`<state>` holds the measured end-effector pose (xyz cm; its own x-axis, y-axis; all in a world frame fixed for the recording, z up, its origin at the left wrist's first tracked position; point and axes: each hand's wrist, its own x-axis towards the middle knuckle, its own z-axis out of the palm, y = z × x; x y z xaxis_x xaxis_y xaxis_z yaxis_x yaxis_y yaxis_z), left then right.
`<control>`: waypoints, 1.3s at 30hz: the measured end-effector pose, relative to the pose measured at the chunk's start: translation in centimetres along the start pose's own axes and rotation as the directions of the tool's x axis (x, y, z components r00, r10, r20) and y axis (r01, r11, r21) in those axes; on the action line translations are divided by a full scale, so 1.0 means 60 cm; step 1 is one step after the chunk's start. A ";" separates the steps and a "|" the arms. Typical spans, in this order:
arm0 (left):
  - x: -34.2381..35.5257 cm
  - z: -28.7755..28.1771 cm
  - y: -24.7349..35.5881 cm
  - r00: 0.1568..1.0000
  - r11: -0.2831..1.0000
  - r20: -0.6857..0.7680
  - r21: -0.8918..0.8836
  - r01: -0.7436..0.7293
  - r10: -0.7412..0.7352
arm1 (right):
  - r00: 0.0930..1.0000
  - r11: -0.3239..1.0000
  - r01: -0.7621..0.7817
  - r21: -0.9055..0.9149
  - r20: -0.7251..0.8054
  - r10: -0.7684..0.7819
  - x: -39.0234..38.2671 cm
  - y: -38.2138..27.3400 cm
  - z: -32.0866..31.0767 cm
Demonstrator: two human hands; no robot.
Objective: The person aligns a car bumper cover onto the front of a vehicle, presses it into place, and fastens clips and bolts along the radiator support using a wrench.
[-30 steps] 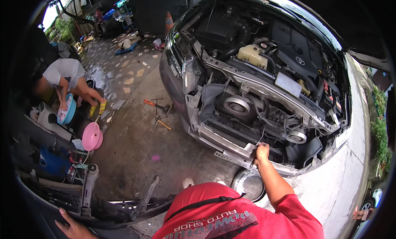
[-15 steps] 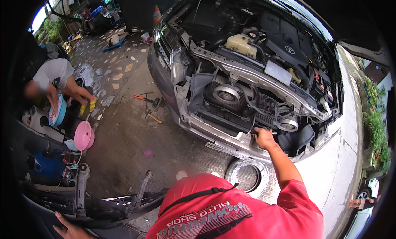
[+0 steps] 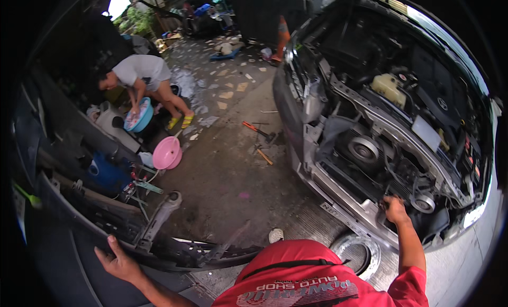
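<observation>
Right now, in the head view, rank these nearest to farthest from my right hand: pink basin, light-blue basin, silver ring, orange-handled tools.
From your right hand:
1. Silver ring, on the ground, lower left.
2. Orange-handled tools, on the ground, left.
3. Pink basin, farther left.
4. Light-blue basin, beyond the pink one.

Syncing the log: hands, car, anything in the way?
Left hand open by dark panel. Right hand at front of car, grip unclear. Engine exposed. Tire-like ring on ground, possible trip hazard.
</observation>
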<state>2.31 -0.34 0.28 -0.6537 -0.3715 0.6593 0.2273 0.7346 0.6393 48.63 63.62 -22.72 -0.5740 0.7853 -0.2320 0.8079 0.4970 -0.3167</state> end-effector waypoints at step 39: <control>-0.053 -0.058 0.082 0.977 0.959 -0.106 -0.197 -0.202 0.184 | 0.841 0.484 -0.167 0.859 -0.133 0.525 0.078 0.134 0.236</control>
<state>8.01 2.45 2.70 -0.5201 -0.2882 0.8040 0.4925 0.6679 0.5580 50.56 66.04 -39.37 -0.0404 0.9701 -0.2394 0.3729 -0.2076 -0.9044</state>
